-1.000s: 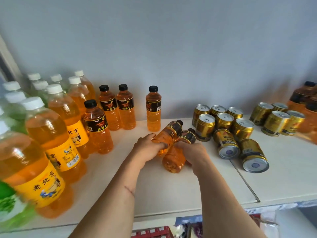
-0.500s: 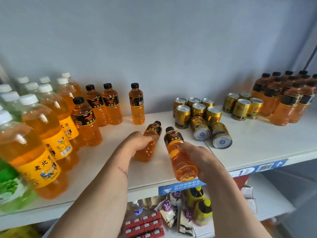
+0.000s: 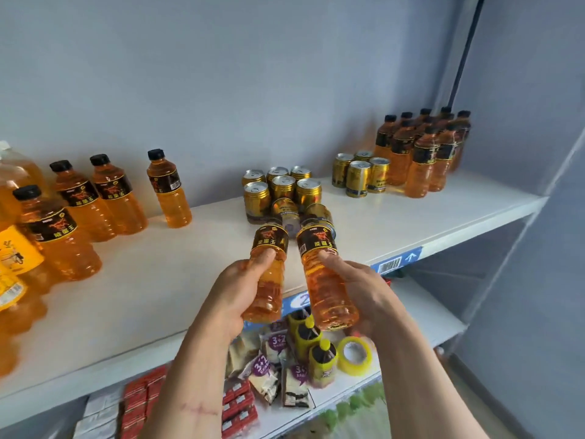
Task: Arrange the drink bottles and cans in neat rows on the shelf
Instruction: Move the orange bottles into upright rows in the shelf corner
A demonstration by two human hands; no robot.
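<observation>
A person's left hand (image 3: 243, 289) and right hand (image 3: 361, 286) each clasp a small orange drink bottle, the left bottle (image 3: 267, 274) and the right bottle (image 3: 323, 274) held side by side, tilted with caps pointing away, above the front edge of a white shelf (image 3: 427, 217). Four matching black-capped bottles (image 3: 104, 198) stand loosely at the left, gold cans (image 3: 281, 188) cluster mid-shelf with two lying on their sides behind the held bottles, and a packed group of bottles (image 3: 421, 153) with more cans (image 3: 359, 175) fills the far right. The job looks barely under way. Done well, each bottle would be turned upright before it meets the shelf, set down base first beside the standing four, labels facing out, and released only once steady, keeping clear of the tipped cans. The black labels bear a horse emblem and Chinese characters; larger bottles (image 3: 15, 248) at the far left wear yellow labels, their writing too cropped to read. Snack packets (image 3: 269, 359) on the lower shelf read "3+2".
</observation>
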